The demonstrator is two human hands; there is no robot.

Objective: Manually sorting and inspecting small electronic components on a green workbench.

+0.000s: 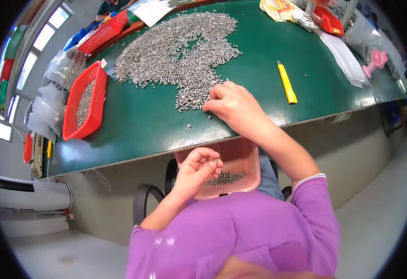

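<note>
Between a red basket [98,111] and a yellow cutter [287,84], the right hand [233,103] curls at metal parts [150,56] heaped on the desk [259,60], grip hidden from me, while the left hand [194,172] pinches one over a pink basket [253,169].

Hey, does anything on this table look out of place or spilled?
Two small silvery metal pieces lie near the front edge of the green tabletop, apart from the large heap of silvery metal pieces. They look like strays, perhaps rolled loose. Another small piece sits alone, right of the slim yellow cutter.
</note>
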